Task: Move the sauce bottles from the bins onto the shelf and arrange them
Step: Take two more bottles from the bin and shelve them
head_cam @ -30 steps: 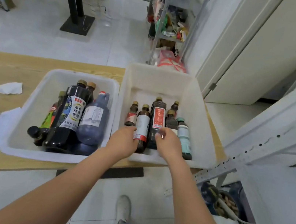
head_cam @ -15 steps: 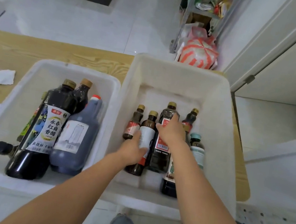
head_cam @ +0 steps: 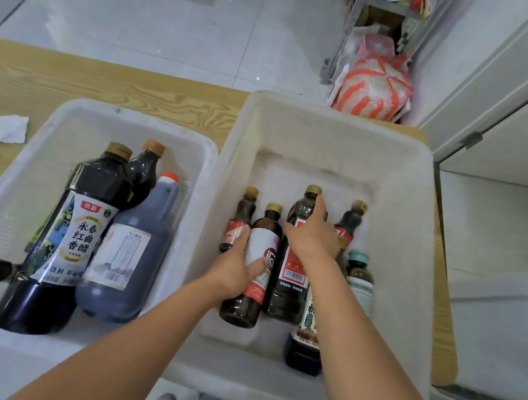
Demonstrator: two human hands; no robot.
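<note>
I judge this the very start: every sauce bottle I can see lies in one of the bins, none on a shelf, and the shelf itself isn't plainly in view. My left hand (head_cam: 239,266) is curled round the white-and-red-labelled bottle (head_cam: 257,267) in the right bin (head_cam: 404,193), thumb across its label. My right hand (head_cam: 311,237) is wrapped over the shoulder of the tall red-labelled bottle (head_cam: 291,282) just beside it, forefinger reaching toward the cap. Neither looks lifted clear yet. Four more lie round them: a small red-labelled bottle (head_cam: 238,221), another small one (head_cam: 351,223), a teal-capped bottle (head_cam: 360,276) and a green-labelled bottle (head_cam: 305,339) half under my forearm. The left bin (head_cam: 41,146) holds the big ones, untouched — the large vinegar bottle (head_cam: 79,234) and the blue-grey jug (head_cam: 132,248) among them — so nearly all the carrying and arranging is left.
</note>
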